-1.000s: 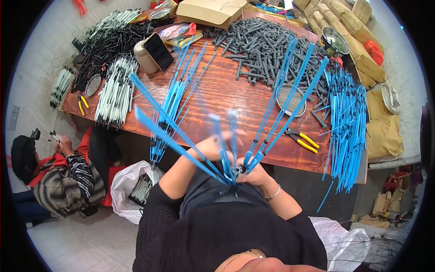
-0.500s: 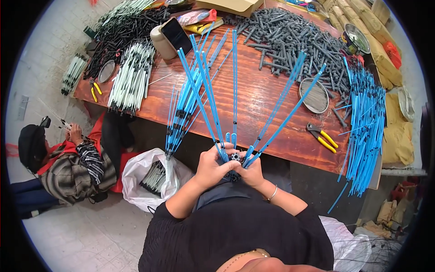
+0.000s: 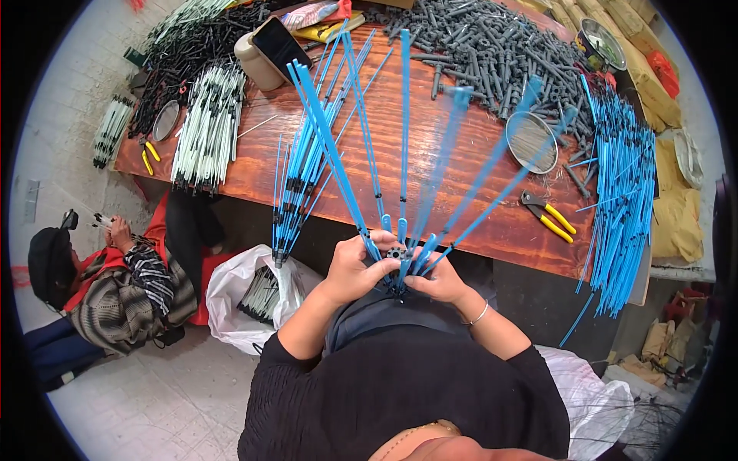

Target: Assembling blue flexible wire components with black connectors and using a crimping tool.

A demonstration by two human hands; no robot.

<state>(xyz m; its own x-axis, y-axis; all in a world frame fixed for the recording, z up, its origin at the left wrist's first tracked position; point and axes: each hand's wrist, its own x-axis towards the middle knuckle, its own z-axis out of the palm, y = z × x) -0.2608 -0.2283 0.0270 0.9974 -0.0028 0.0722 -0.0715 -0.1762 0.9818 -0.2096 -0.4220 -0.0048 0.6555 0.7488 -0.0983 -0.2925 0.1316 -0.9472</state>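
Close to my body, at the table's front edge, I hold a small black notched hub (image 3: 398, 253) with long blue rods fanning out of it toward the table. My left hand (image 3: 355, 269) is closed round the hub's left side, its thumb lying toward the middle. From the right, my right hand (image 3: 440, 280) grips the bases of the right-hand blue rods (image 3: 480, 165), which are smeared by motion. Small black joints sit along the rods. The fingers beneath the hub are hidden.
A wooden table (image 3: 361, 196) carries a bundle of blue rods (image 3: 307, 169), pale rods (image 3: 204, 127), a heap of grey plastic parts (image 3: 492, 61), yellow-handled pliers (image 3: 550, 217), a round dish (image 3: 532, 144) and a phone (image 3: 280, 44). Blue rods (image 3: 619, 207) overhang the right edge. Another person (image 3: 123, 284) sits left.
The blue rods on the right have spread further apart and swing in a blur. My right hand has shifted slightly right, and more of the hub shows. The whole view has moved a little.
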